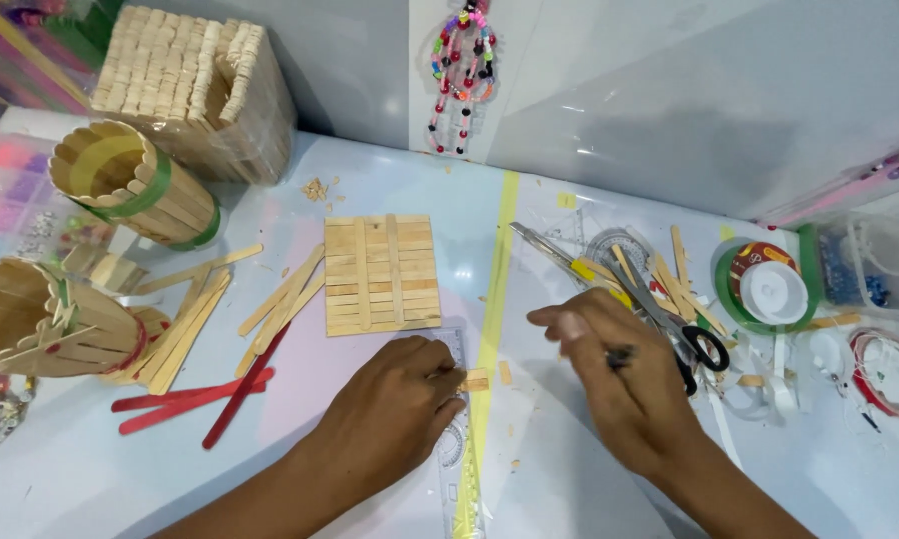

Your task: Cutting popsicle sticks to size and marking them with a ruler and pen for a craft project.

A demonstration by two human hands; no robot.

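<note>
Closest in, the left hand (394, 404) is pressed down on a clear plastic ruler (456, 439) and pinches a short bit of craft stick (476, 380) against the ruler's edge, right by the yellow tape line (493, 299) on the surface (90, 479). The right hand (609, 374) is closed around a dark pen-like tool (619, 355), tip hidden, so I can't tell exactly what it is. My take: keep that ruler pinned flat and the little piece snug against it so nothing skids while marking. Just past the right hand lie scissors (669, 324) on a scatter of loose sticks (669, 279). Beyond the left hand sits a flat panel of glued sticks (381, 274), with red sticks (195, 394) off to its left. Farthest back are stick-built round holders (135, 185) and a blocky stick box (190, 85).
</note>
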